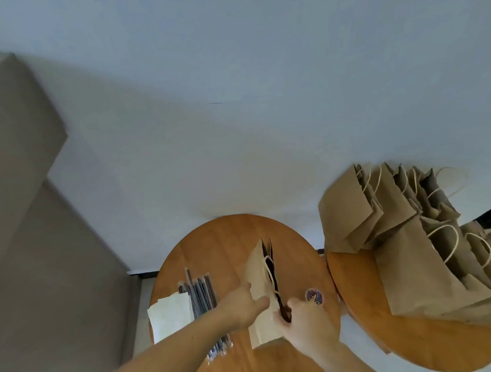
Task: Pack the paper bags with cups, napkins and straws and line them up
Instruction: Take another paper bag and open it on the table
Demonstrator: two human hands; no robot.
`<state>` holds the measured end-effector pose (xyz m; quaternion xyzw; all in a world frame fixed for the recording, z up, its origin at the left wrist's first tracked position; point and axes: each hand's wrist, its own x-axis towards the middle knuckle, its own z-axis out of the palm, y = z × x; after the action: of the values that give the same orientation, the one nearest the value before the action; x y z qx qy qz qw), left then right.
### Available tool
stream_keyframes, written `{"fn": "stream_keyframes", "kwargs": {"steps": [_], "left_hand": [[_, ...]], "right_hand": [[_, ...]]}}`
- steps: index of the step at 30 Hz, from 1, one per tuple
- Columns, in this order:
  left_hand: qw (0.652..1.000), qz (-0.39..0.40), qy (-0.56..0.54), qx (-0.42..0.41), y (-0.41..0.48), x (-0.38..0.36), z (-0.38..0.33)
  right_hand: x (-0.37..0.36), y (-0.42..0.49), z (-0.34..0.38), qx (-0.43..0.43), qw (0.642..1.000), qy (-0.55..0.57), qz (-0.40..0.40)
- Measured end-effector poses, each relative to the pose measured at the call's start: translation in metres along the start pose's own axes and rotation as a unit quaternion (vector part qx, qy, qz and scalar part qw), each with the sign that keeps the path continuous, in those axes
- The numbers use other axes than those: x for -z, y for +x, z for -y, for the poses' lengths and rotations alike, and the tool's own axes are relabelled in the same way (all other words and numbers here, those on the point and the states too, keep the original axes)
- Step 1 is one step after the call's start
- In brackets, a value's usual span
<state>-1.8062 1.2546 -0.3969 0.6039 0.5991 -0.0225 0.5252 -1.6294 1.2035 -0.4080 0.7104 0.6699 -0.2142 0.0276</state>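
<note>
A brown paper bag (259, 275) with twine handles stands on the round wooden table (213, 246), its mouth a narrow dark slit. My left hand (241, 305) grips the bag's left side near the rim. My right hand (306, 318) pinches the near end of the rim from the right. Wrapped dark straws (201, 293) lie in a bundle left of the bag, beside a stack of white napkins (170, 316). A cup with a blue and red print (314, 295) stands just right of the bag.
A second round wooden table (377, 307) on the right carries several upright brown paper bags (401, 233) in a row. A white wall rises behind both tables. A beige panel (21, 201) fills the left side.
</note>
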Motion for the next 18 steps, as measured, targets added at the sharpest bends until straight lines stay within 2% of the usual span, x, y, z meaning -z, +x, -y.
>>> {"fn": "stream_keyframes", "kwargs": {"steps": [4,9,14,18], "left_hand": [[1.000,-0.011,-0.020,0.017,0.005,-0.012,0.003],[0.996,-0.053,-0.057,0.038,0.011,-0.018,-0.013],[0.992,-0.104,0.038,0.066,0.013,-0.033,-0.027],[0.978,-0.157,0.088,0.105,0.017,-0.031,-0.039]], "right_hand": [[0.007,0.013,-0.018,0.023,0.999,0.022,0.025],[0.017,0.033,-0.031,0.060,0.978,0.186,0.066],[0.011,0.043,-0.035,0.040,0.954,0.285,0.088],[0.018,0.051,-0.037,-0.011,0.959,0.274,0.067]]}}
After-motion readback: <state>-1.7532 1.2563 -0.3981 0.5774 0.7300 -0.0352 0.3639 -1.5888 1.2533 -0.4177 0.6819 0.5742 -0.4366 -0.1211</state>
